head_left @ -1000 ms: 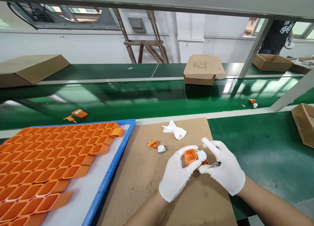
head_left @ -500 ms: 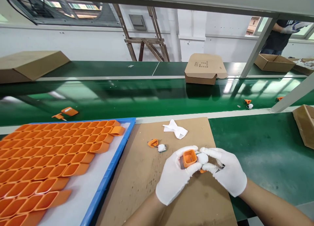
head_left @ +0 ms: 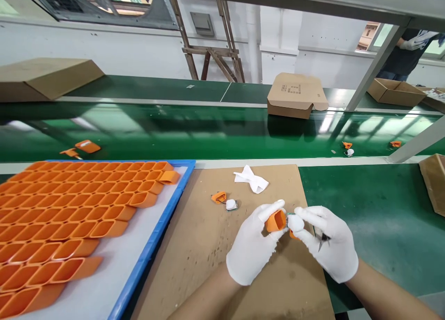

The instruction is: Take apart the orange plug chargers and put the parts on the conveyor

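My left hand, in a white glove, grips a small hollow orange housing with its open end facing me. Close against it, my right hand, gloved too, pinches a white rounded part on what looks like a small circuit board. A small orange piece shows just beneath that part. Dark pointed tips of a tool, perhaps tweezers, stick out from my right palm. On the cardboard sheet lie an orange piece wired to a white part, and a crumpled white cloth.
A blue-rimmed tray with rows of orange housings stands left. Behind runs a green conveyor belt carrying several orange pieces. Cardboard boxes rest on the far ledge. A metal post stands right; another person is beyond.
The orange housing in my left hand has tilted, and the white part has shifted slightly right. Pieces on the belt have moved left. The view has shifted a little.
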A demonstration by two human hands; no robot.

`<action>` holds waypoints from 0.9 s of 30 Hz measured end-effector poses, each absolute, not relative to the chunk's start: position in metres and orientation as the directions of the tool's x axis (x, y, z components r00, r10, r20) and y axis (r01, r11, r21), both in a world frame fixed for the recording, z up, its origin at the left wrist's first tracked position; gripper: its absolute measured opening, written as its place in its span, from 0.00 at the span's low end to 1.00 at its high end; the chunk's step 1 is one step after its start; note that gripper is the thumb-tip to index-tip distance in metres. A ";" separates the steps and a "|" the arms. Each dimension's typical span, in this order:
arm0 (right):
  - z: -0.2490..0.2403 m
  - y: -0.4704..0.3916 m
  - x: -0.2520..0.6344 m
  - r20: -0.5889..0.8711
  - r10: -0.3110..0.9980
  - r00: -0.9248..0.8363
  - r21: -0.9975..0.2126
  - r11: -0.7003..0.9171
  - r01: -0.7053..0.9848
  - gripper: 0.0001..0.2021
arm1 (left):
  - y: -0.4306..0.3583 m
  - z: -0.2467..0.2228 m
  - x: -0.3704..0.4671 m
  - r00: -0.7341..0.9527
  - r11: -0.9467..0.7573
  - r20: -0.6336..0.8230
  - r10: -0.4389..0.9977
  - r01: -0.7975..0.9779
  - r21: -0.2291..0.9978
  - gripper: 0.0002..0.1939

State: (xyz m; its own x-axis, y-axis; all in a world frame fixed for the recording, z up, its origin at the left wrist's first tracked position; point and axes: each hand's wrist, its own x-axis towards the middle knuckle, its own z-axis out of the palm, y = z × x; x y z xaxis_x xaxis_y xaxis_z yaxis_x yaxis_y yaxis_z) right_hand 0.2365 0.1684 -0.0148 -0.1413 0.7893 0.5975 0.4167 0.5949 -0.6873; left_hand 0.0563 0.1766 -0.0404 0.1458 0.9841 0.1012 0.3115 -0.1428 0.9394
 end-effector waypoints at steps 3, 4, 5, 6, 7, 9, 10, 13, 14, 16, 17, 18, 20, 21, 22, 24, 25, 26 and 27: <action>-0.015 0.167 0.233 0.638 0.741 -0.210 -0.646 0.663 0.379 0.29 | 0.176 -0.045 0.055 0.196 -0.216 0.160 0.967 0.309 0.926 0.29; -0.016 0.167 0.233 0.639 0.737 -0.221 -0.630 0.666 0.399 0.29 | 0.176 -0.046 0.056 0.210 -0.240 0.181 0.961 0.307 0.921 0.29; -0.017 0.167 0.233 0.636 0.735 -0.233 -0.612 0.665 0.428 0.28 | 0.175 -0.046 0.056 0.221 -0.263 0.201 0.954 0.306 0.915 0.29; -0.018 0.168 0.234 0.630 0.738 -0.242 -0.597 0.660 0.457 0.28 | 0.175 -0.046 0.056 0.228 -0.284 0.220 0.948 0.303 0.910 0.28; -0.019 0.168 0.235 0.620 0.743 -0.250 -0.589 0.652 0.477 0.27 | 0.175 -0.045 0.056 0.235 -0.302 0.237 0.943 0.301 0.904 0.28; -0.021 0.170 0.238 0.604 0.752 -0.265 -0.580 0.643 0.500 0.28 | 0.176 -0.045 0.057 0.241 -0.323 0.255 0.936 0.303 0.897 0.27; -0.021 0.171 0.239 0.598 0.753 -0.276 -0.577 0.643 0.504 0.28 | 0.176 -0.044 0.057 0.245 -0.326 0.257 0.935 0.305 0.895 0.27; -0.021 0.172 0.240 0.585 0.750 -0.310 -0.565 0.650 0.508 0.28 | 0.176 -0.043 0.056 0.256 -0.337 0.262 0.930 0.314 0.888 0.27; -0.021 0.173 0.240 0.581 0.749 -0.318 -0.561 0.652 0.509 0.28 | 0.176 -0.043 0.055 0.259 -0.340 0.264 0.929 0.317 0.885 0.27; -0.021 0.173 0.239 0.585 0.745 -0.321 -0.546 0.655 0.523 0.26 | 0.176 -0.042 0.054 0.265 -0.343 0.263 0.928 0.323 0.882 0.27; -0.021 0.174 0.239 0.589 0.742 -0.320 -0.538 0.656 0.530 0.25 | 0.176 -0.042 0.054 0.269 -0.341 0.259 0.928 0.327 0.881 0.26; -0.021 0.174 0.240 0.590 0.741 -0.321 -0.534 0.657 0.533 0.24 | 0.176 -0.042 0.054 0.273 -0.336 0.251 0.929 0.332 0.882 0.26; -0.023 0.173 0.241 0.576 0.746 -0.335 -0.542 0.655 0.527 0.22 | 0.175 -0.042 0.053 0.281 -0.323 0.233 0.931 0.341 0.883 0.25; -0.024 0.173 0.243 0.559 0.753 -0.347 -0.551 0.651 0.523 0.22 | 0.175 -0.042 0.053 0.285 -0.318 0.224 0.932 0.346 0.883 0.25; -0.026 0.172 0.244 0.544 0.757 -0.362 -0.555 0.648 0.521 0.22 | 0.176 -0.042 0.053 0.289 -0.314 0.217 0.932 0.352 0.882 0.25; -0.030 0.172 0.248 0.522 0.759 -0.390 -0.558 0.649 0.517 0.25 | 0.176 -0.041 0.052 0.301 -0.314 0.209 0.930 0.362 0.877 0.23; -0.032 0.171 0.249 0.513 0.759 -0.400 -0.559 0.650 0.516 0.27 | 0.176 -0.041 0.052 0.310 -0.314 0.203 0.929 0.366 0.876 0.23; -0.034 0.171 0.251 0.505 0.759 -0.410 -0.556 0.650 0.519 0.28 | 0.177 -0.041 0.052 0.320 -0.313 0.197 0.927 0.369 0.875 0.22; -0.036 0.170 0.252 0.495 0.760 -0.421 -0.552 0.649 0.524 0.30 | 0.177 -0.040 0.052 0.330 -0.312 0.190 0.925 0.370 0.875 0.21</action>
